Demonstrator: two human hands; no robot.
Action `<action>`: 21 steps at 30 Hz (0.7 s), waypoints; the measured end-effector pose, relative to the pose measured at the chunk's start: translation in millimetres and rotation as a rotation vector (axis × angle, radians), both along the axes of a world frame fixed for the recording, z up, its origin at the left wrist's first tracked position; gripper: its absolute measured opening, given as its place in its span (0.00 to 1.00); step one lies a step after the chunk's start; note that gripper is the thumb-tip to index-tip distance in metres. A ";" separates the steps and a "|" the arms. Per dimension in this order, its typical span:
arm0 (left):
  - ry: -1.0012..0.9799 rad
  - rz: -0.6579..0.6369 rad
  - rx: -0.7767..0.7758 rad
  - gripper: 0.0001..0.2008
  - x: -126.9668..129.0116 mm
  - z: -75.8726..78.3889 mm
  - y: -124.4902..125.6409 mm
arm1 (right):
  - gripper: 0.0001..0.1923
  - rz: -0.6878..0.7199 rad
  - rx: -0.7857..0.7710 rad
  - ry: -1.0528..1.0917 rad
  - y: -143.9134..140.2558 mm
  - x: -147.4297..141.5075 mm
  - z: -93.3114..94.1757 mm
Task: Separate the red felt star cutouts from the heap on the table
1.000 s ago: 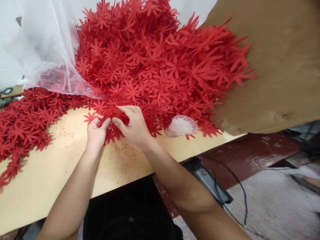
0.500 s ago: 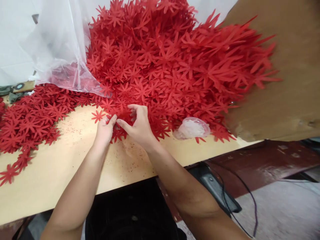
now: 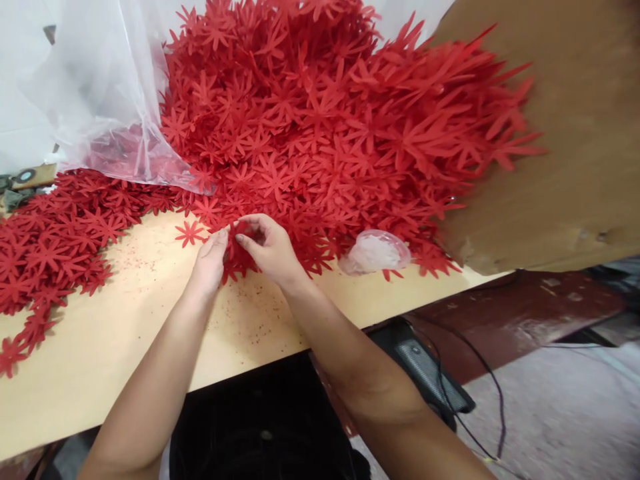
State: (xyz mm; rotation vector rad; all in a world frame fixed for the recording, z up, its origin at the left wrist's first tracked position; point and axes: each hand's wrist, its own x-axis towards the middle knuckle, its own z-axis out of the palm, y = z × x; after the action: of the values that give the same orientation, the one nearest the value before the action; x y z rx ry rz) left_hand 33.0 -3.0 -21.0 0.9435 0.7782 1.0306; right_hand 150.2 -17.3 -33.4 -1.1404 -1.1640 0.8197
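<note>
Head view shows the pale wooden tabletop (image 3: 100,347) first, then the big heap of red star-shaped cut-out flowers (image 3: 325,120) spreading from ten to two o'clock, with a clear plastic bag (image 3: 100,100) at eleven and a brown cardboard sheet (image 3: 575,133) at two. My left hand (image 3: 209,261) and right hand (image 3: 273,252) meet at the heap's near edge, fingers closed narrowly on a small bunch of red flowers (image 3: 237,257) pinched between them. That bunch stands roughly upright, between both hands, equally close to each. One loose red flower (image 3: 189,233) lies at ten o'clock from my left hand.
</note>
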 end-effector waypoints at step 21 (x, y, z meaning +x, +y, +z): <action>0.139 0.053 0.221 0.19 1.7 -1.5 1.8 | 0.21 -0.127 -0.075 -0.207 -5.7 4.2 7.7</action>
State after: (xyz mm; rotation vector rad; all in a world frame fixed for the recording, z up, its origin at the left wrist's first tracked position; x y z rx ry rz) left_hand 34.8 -1.2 -22.5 1.1994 0.8186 1.1218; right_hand 154.4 -23.0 -25.7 -1.3721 -1.2239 0.6642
